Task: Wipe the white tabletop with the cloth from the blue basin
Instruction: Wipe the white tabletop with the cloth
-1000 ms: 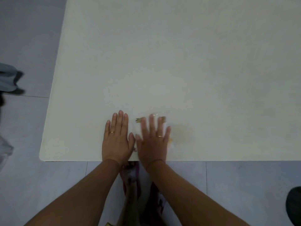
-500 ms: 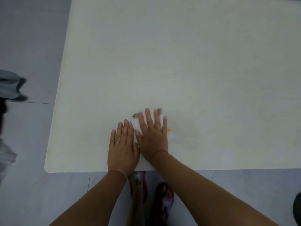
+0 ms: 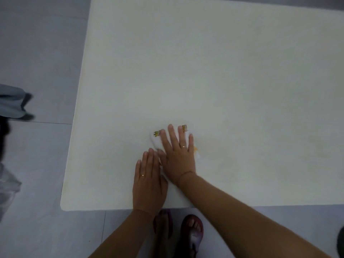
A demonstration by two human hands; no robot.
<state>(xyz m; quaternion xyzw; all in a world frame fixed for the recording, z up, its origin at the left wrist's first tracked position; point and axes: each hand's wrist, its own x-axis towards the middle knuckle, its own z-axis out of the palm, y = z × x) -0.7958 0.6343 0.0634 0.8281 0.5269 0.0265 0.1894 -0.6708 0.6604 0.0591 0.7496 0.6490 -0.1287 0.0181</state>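
The white tabletop point(image 3: 214, 75) fills most of the view. A small white cloth point(image 3: 155, 141) with yellow printed marks lies on it near the front edge. My right hand point(image 3: 177, 155) presses flat on the cloth with fingers spread, covering most of it. Only the cloth's far left corner and bits of its right side show. My left hand point(image 3: 149, 183) lies flat on the table just left of and behind the right hand, its thumb side at the cloth's near edge. The blue basin is out of view.
The table's rounded near-left corner point(image 3: 63, 206) borders grey floor tiles. My feet in dark red sandals point(image 3: 191, 231) stand under the front edge. A grey object point(image 3: 11, 103) and a crumpled pale thing point(image 3: 7, 183) lie on the floor at left.
My right hand has slid the cloth away from the front edge, so it now sits ahead of my left hand instead of beside it. The view has shifted slightly.
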